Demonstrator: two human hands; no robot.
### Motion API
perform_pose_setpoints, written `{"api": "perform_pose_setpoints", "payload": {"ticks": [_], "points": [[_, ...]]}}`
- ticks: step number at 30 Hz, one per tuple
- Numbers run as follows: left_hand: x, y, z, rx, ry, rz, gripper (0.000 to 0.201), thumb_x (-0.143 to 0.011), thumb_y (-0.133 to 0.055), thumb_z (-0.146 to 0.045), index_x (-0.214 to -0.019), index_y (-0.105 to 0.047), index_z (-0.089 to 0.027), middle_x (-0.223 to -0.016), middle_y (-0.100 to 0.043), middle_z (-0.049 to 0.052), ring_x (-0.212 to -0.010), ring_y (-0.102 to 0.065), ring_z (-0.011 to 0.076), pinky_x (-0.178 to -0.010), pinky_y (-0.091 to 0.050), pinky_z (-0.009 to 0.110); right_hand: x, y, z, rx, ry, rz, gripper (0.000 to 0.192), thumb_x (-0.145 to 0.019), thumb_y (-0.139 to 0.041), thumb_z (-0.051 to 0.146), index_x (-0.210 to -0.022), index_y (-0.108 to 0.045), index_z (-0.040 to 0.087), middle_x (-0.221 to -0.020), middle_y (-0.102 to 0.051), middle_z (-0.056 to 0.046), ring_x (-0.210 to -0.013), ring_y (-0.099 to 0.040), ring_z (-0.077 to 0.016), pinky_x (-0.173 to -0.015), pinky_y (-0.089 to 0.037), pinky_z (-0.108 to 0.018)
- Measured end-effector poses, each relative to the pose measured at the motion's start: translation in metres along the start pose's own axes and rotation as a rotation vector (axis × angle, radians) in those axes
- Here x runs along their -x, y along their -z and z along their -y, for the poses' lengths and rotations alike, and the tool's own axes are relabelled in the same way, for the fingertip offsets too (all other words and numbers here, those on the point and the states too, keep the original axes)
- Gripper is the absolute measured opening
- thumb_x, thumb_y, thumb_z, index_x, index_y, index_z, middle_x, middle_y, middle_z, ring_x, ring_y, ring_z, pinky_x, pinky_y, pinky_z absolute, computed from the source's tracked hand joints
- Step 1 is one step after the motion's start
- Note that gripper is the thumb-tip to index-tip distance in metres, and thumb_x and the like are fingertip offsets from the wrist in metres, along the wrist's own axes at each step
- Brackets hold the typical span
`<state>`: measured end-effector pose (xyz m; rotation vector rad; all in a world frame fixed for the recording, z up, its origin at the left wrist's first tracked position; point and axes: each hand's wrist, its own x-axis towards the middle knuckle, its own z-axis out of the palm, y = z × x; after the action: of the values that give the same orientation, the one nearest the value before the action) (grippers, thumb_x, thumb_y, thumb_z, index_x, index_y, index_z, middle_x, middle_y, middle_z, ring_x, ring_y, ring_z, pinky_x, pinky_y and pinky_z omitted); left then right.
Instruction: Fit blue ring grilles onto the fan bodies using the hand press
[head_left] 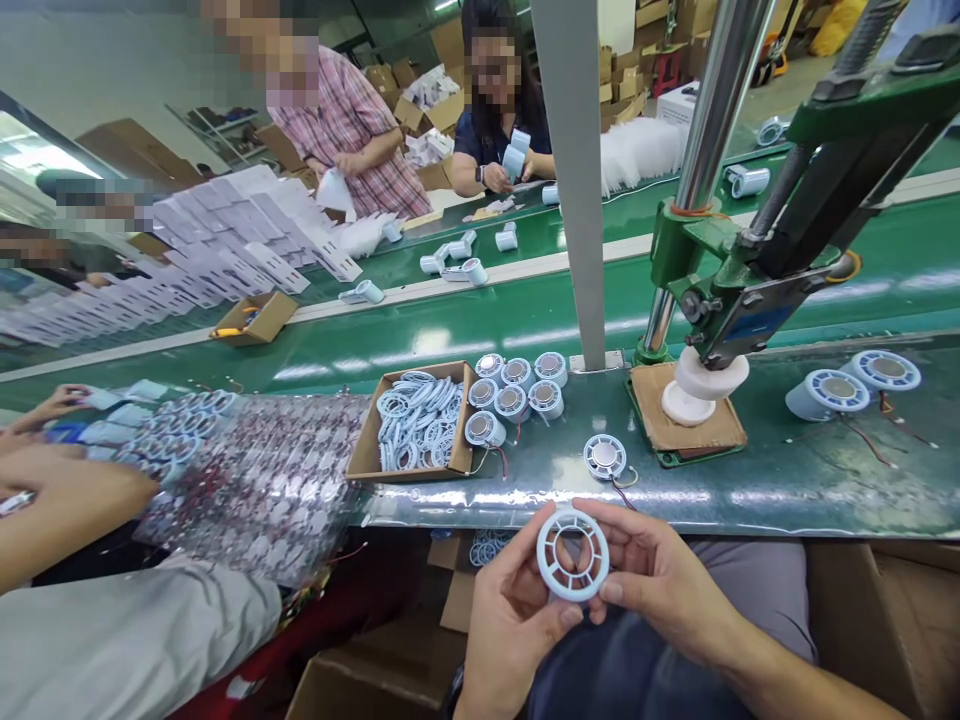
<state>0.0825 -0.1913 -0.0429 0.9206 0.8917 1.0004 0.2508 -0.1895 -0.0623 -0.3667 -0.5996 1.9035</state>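
I have the left hand [510, 612] and right hand [654, 568] pinching one blue spoked ring [572, 593] between their fingers; beyond the fingertips sit one wired disc [604, 455], seven capped cylinders [512, 403] leftward, two rightward.

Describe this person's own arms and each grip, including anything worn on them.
The left grip and right grip are bare human hands, with no gloves or rings visible. The right forearm shows no sleeve up to the picture's edge. A narrow dark band shows beside the left wrist, too hidden to identify.
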Motion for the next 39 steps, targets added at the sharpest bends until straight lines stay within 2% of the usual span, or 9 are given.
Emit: {"api": "perform_pose_setpoints", "payload": {"ticks": [3, 6, 9, 17, 22, 30, 33, 36, 39], "points": [[0.003, -0.005, -0.004, -0.014, 0.036, -0.07, 0.082, -0.06, -0.095, -0.043, -0.133, -0.066, -0.019, -0.091, -0.077, 0.009, -0.069, -0.072, 0.022, -0.068, -0.061, 0.032, 0.002, -0.002, 0.001, 0.046, 0.035, 0.003, 0.052, -0.081, -0.082, 0.014, -0.126, -0.067, 0.032, -0.103, -0.075, -0.002, -0.084, -0.072, -0.0084, -0.07, -0.059, -0.016], [0.004, -0.011, -0.008, -0.025, 0.032, -0.108, 0.071, -0.058, -0.094, -0.047, -0.12, -0.075, -0.018, -0.098, -0.077, 0.011, -0.075, -0.071, 0.0222, -0.069, -0.06, 0.03, 0.004, -0.005, 0.002, 0.105, 0.067, 0.001, 0.047, -0.083, -0.079, 0.012, -0.123, -0.069, 0.036, -0.105, -0.075, 0.0, -0.089, -0.073, -0.0074, -0.076, -0.059, -0.015], [0.004, -0.013, -0.01, -0.036, 0.002, -0.111, 0.058, -0.06, -0.093, -0.048, -0.108, -0.08, -0.02, -0.094, -0.076, 0.009, -0.078, -0.07, 0.022, -0.069, -0.059, 0.027, 0.005, -0.007, 0.003, 0.136, 0.071, -0.004, 0.046, -0.084, -0.078, 0.013, -0.123, -0.069, 0.037, -0.106, -0.076, 0.0, -0.09, -0.073, -0.0068, -0.077, -0.058, -0.014], [0.01, -0.011, -0.004, -0.043, -0.051, -0.179, 0.045, -0.059, -0.095, -0.04, -0.1, -0.083, -0.028, -0.097, -0.074, 0.006, -0.085, -0.072, 0.0224, -0.073, -0.06, 0.028, 0.009, -0.002, 0.001, 0.172, 0.07, -0.022, 0.039, -0.086, -0.077, 0.014, -0.117, -0.073, 0.039, -0.104, -0.075, 0.002, -0.092, -0.073, -0.0076, -0.079, -0.058, -0.014], [0.01, -0.013, -0.003, 0.001, -0.078, -0.137, 0.04, -0.061, -0.095, -0.037, -0.098, -0.083, -0.03, -0.087, -0.072, 0.003, -0.075, -0.071, 0.0179, -0.07, -0.06, 0.027, 0.01, 0.0, 0.0, 0.2, 0.092, -0.051, 0.035, -0.085, -0.078, 0.016, -0.112, -0.076, 0.038, -0.101, -0.071, 0.001, -0.088, -0.072, -0.0094, -0.075, -0.059, -0.017], [0.011, -0.014, -0.006, -0.021, -0.015, -0.151, 0.051, -0.062, -0.093, -0.042, -0.107, -0.079, -0.025, -0.095, -0.076, 0.008, -0.077, -0.073, 0.0214, -0.069, -0.06, 0.029, 0.012, 0.0, -0.002, 0.285, 0.046, -0.089, 0.034, -0.084, -0.079, 0.028, -0.117, -0.072, 0.032, -0.096, -0.073, -0.004, -0.08, -0.07, -0.0126, -0.071, -0.059, -0.023], [0.011, -0.014, -0.009, -0.082, -0.067, -0.193, 0.047, -0.067, -0.089, -0.047, -0.106, -0.079, -0.024, -0.096, -0.075, 0.008, -0.083, -0.072, 0.0237, -0.073, -0.059, 0.03, 0.013, 0.002, -0.001, 0.517, 0.17, -0.128, 0.028, -0.088, -0.075, 0.03, -0.115, -0.075, 0.033, -0.097, -0.072, -0.005, -0.081, -0.069, -0.0142, -0.07, -0.058, -0.023], [0.01, -0.014, -0.013, -0.203, -0.173, -0.2, 0.033, -0.076, -0.082, -0.05, -0.092, -0.081, -0.022, -0.087, -0.071, 0.007, -0.079, -0.068, 0.0203, -0.072, -0.055, 0.027, 0.012, 0.003, 0.001, 0.816, 0.366, -0.112, 0.029, -0.092, -0.068, 0.024, -0.118, -0.075, 0.035, -0.088, -0.071, -0.005, -0.077, -0.065, -0.0132, -0.068, -0.054, -0.021], [0.007, -0.013, -0.017, -0.294, -0.227, -0.164, 0.03, -0.081, -0.077, -0.05, -0.086, -0.081, -0.02, -0.08, -0.069, 0.006, -0.073, -0.064, 0.0183, -0.067, -0.051, 0.025, 0.01, 0.004, 0.005, 0.929, 0.468, -0.079, 0.037, -0.093, -0.064, 0.018, -0.123, -0.072, 0.038, -0.085, -0.07, -0.003, -0.073, -0.063, -0.012, -0.063, -0.051, -0.019]]}}
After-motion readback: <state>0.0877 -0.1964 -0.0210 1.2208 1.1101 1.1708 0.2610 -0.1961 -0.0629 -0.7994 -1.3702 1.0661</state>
